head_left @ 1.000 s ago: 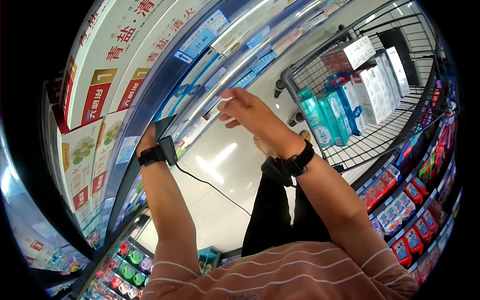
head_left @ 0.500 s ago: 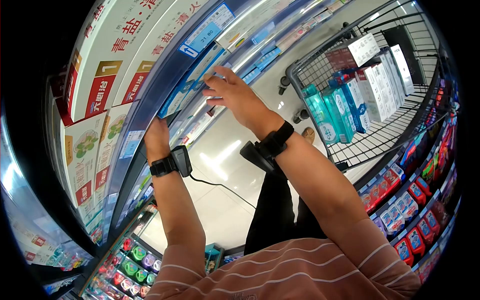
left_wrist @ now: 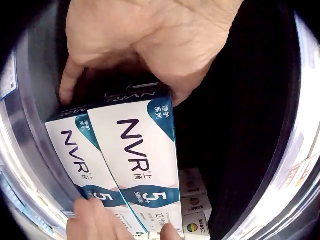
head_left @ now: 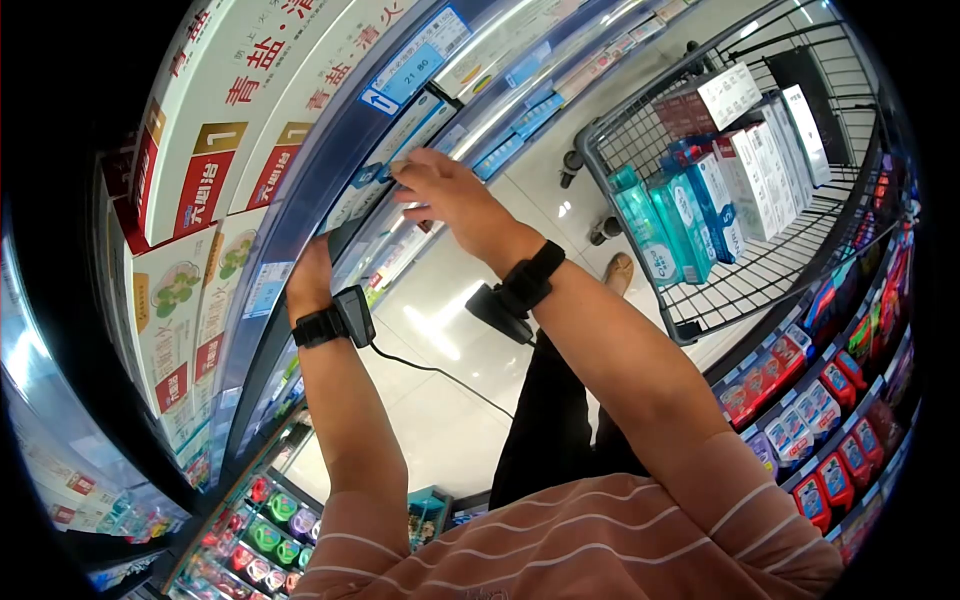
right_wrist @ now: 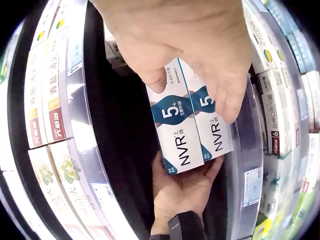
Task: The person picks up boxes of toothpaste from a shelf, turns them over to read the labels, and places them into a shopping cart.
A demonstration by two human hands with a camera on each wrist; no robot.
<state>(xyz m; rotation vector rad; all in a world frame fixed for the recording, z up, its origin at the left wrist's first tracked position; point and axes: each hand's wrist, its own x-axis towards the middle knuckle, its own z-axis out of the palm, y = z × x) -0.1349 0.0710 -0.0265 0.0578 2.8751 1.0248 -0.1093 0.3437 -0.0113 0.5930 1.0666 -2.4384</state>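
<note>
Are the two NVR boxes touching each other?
Touching. The left wrist view shows one NVR box and the other NVR box side by side, their long edges meeting with no gap.

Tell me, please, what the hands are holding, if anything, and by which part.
The left hand grips two white NVR boxes by their logo end; the right hand is spread over their other end, its grip unclear.

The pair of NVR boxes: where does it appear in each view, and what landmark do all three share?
Head: the NVR boxes lie left of and above centre, steeply foreshortened.
Left wrist: the NVR boxes fill the lower left and centre.
Right wrist: the NVR boxes sit near the centre.
Shared landmark: the left hand, at one end of the pair.
</note>
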